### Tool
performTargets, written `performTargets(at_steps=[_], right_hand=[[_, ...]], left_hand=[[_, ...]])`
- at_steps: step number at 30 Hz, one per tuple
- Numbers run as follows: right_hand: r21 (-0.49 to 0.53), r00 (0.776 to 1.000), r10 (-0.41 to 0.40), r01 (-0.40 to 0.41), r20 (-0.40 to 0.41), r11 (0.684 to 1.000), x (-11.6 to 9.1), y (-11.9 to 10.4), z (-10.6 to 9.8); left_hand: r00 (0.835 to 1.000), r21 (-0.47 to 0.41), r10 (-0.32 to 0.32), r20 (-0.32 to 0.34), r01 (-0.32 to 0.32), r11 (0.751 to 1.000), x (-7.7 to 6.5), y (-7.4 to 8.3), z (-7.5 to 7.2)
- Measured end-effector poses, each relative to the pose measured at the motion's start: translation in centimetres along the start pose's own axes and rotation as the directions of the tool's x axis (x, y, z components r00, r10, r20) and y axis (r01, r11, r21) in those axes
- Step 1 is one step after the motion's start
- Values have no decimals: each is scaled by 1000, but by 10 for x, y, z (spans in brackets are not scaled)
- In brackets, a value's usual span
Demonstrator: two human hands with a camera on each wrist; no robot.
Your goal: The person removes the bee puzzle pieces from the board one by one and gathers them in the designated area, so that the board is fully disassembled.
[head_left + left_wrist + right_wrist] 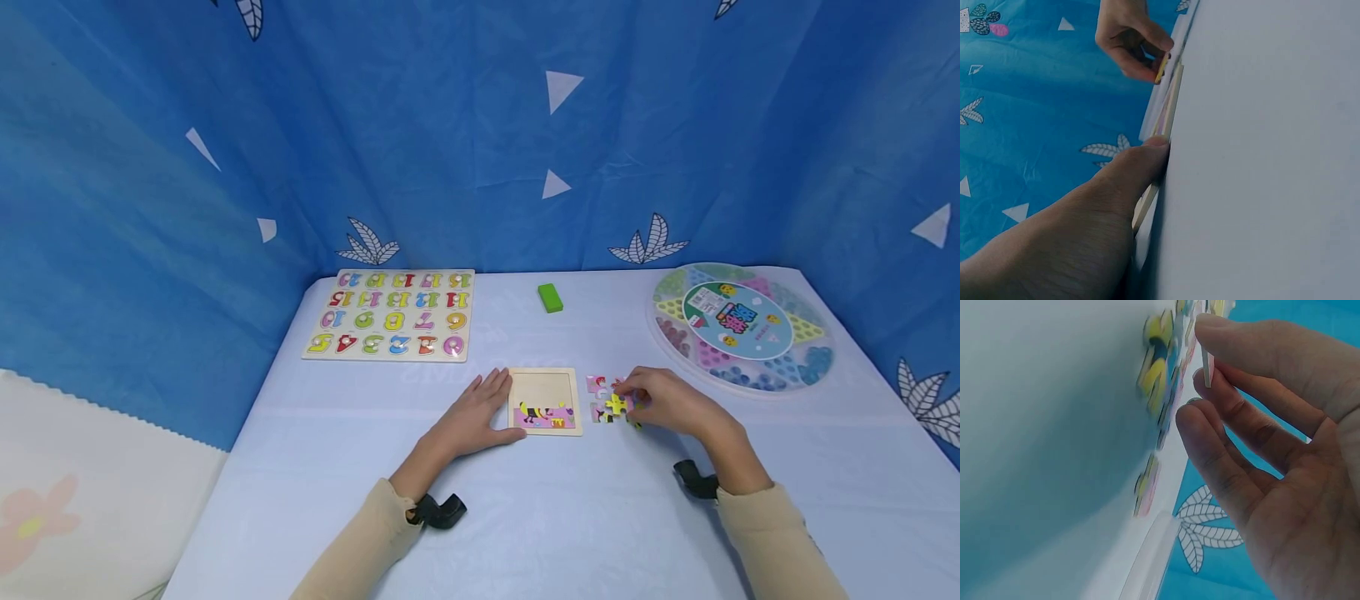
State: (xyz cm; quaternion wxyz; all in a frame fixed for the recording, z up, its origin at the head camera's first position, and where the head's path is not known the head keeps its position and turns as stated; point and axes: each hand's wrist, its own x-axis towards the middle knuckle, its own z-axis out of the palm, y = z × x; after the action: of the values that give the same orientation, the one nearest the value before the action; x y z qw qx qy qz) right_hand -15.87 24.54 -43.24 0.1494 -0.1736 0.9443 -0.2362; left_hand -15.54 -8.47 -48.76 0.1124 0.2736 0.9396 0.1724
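Note:
A small wooden puzzle tray (543, 381) lies on the table, its lower part filled with pink pieces that show a bee and a honey pot. My left hand (480, 411) rests along the tray's left side, fingers straight; in the left wrist view its thumb (1141, 162) touches the tray's edge. Between thumb and fingertips, my right hand (667, 402) pinches a yellow jigsaw piece (617, 404), seen edge-on as a thin puzzle piece (1207, 365) in the right wrist view. Under and beside that hand lie several loose jigsaw pieces (596, 384), partly hidden by it.
A number peg board (390, 315) lies at the back left. Behind the tray is a green block (550, 297). A round clear box of beads (742, 329) stands at the back right. Blue curtain (480, 133) hangs behind the table.

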Motion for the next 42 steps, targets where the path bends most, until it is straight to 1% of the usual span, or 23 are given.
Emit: performTargets(at_steps=[9,14,21,25,32,42], right_hand=[[-20,999,50,-50,-8,999,-13,13,-5],[-27,998,57,-57,-16,998,-19,20,-6],[5,992,130,-130,0,992,-24,25,-10],[13,988,154,-154,4,988,-28,29,-11],[20,988,156,-155,-15,988,-30,33,-10],[16,988,155,-154,-21,988,-29,36,-9]], left_hand=[[1000,3,-4,2,4,1000,0,0,0],[1000,4,-7,0,7,1000,0,0,-1],[1000,-3,-3,-6,3,1000,0,-1,1],[1000,-9,6,-11,-6,1000,0,-1,1],[1000,3,-3,-2,3,1000,0,0,-2],[1000,-10,-6,7,6,1000,0,0,0]])
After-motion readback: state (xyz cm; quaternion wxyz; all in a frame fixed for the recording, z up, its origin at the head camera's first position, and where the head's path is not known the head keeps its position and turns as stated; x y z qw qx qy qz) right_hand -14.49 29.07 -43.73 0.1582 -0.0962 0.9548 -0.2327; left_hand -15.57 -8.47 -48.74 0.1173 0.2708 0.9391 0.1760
